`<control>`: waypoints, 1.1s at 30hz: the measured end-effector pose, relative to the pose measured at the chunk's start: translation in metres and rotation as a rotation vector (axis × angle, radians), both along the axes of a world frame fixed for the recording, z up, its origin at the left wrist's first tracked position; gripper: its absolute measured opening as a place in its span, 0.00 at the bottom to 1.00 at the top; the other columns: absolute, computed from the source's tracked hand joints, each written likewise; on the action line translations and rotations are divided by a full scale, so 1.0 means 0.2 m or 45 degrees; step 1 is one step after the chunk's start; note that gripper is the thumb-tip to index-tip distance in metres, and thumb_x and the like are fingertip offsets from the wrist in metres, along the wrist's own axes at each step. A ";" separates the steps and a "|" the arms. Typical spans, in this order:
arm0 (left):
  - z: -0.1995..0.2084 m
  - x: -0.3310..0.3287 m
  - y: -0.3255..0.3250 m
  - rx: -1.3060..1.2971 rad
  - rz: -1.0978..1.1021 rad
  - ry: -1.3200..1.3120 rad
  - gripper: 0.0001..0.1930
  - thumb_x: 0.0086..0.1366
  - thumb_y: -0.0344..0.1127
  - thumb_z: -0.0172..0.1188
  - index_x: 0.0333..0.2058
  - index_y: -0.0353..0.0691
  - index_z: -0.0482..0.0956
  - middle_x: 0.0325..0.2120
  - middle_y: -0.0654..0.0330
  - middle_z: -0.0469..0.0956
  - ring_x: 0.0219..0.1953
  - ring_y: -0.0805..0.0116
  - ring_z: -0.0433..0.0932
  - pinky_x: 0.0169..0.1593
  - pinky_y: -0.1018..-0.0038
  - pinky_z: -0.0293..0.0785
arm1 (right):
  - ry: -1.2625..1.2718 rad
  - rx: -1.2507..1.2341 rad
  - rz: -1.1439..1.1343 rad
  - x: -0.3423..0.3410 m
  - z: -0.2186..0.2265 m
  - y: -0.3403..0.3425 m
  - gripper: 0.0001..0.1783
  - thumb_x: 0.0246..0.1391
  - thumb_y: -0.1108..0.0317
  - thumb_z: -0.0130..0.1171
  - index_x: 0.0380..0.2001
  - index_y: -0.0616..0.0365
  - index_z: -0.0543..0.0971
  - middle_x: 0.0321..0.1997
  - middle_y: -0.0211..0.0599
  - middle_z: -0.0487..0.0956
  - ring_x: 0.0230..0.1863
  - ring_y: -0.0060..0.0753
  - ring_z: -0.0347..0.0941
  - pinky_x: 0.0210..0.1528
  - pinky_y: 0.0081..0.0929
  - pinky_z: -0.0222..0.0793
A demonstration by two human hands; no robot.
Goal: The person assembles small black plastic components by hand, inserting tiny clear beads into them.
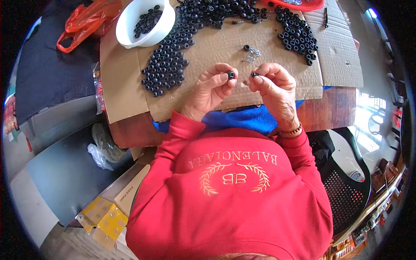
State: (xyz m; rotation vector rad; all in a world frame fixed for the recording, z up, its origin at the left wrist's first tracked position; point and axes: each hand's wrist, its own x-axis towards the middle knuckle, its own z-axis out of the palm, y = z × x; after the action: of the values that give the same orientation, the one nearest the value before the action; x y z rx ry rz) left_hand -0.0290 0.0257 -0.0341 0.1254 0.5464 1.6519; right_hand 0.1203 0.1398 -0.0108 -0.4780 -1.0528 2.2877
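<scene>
- L hand: fingers clamped on black hollow part, held over cardboard on desk.
- R hand: fingers pinched on tiny dark pc, mostly hidden.
- Both prob. light, stiff, maybe slippery; best hold: part's outer wall, hole clear.

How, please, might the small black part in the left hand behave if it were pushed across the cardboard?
The small black part would probably roll, since its sides look rounded. It is likely light, being small enough for the left hand to pinch. It seems stiff, showing no dent.
</scene>
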 end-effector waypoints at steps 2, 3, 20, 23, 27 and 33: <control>0.01 0.00 0.00 -0.016 0.010 0.023 0.10 0.60 0.25 0.54 0.41 0.37 0.72 0.37 0.56 0.75 0.35 0.73 0.77 0.34 0.82 0.77 | -0.063 0.073 -0.011 0.01 0.02 -0.01 0.05 0.49 0.78 0.57 0.32 0.63 0.74 0.30 0.34 0.75 0.29 0.21 0.69 0.34 0.18 0.65; 0.02 0.00 -0.01 -0.029 0.014 0.041 0.10 0.60 0.25 0.54 0.41 0.37 0.72 0.37 0.56 0.75 0.35 0.73 0.77 0.33 0.82 0.77 | -0.132 0.114 -0.006 0.01 0.02 -0.02 0.06 0.49 0.78 0.57 0.32 0.63 0.74 0.30 0.33 0.76 0.29 0.20 0.69 0.34 0.18 0.65; 0.11 0.09 -0.04 -0.015 0.027 0.087 0.11 0.60 0.28 0.55 0.41 0.35 0.71 0.35 0.56 0.76 0.34 0.72 0.78 0.32 0.82 0.78 | -0.304 1.445 -0.363 0.02 0.15 -0.08 0.13 0.38 0.86 0.60 0.30 0.65 0.74 0.26 0.41 0.75 0.26 0.33 0.72 0.28 0.22 0.68; 0.11 0.09 -0.04 -0.007 0.009 0.106 0.11 0.59 0.28 0.56 0.41 0.35 0.71 0.35 0.56 0.76 0.34 0.72 0.78 0.32 0.82 0.78 | -0.311 1.469 -0.355 0.03 0.15 -0.08 0.13 0.37 0.87 0.60 0.30 0.65 0.74 0.26 0.40 0.76 0.26 0.33 0.73 0.28 0.22 0.68; 0.11 0.10 -0.04 0.009 0.007 0.143 0.11 0.59 0.27 0.57 0.41 0.34 0.71 0.35 0.56 0.76 0.34 0.71 0.78 0.31 0.81 0.78 | -0.330 1.515 -0.386 0.03 0.15 -0.08 0.13 0.38 0.87 0.60 0.30 0.65 0.74 0.26 0.40 0.76 0.26 0.33 0.73 0.29 0.22 0.69; 0.10 0.10 -0.04 -0.005 -0.011 0.186 0.11 0.58 0.27 0.58 0.40 0.34 0.72 0.34 0.57 0.76 0.32 0.71 0.78 0.30 0.81 0.77 | -0.344 1.578 -0.379 0.03 0.14 -0.08 0.12 0.38 0.85 0.61 0.30 0.65 0.74 0.27 0.40 0.76 0.26 0.33 0.73 0.28 0.22 0.69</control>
State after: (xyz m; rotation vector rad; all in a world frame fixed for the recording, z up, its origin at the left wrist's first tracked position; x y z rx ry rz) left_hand -0.0095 0.0180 -0.0139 0.2461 0.6589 1.6417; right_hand 0.1262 0.1230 0.0181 -0.3537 -2.0697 0.9901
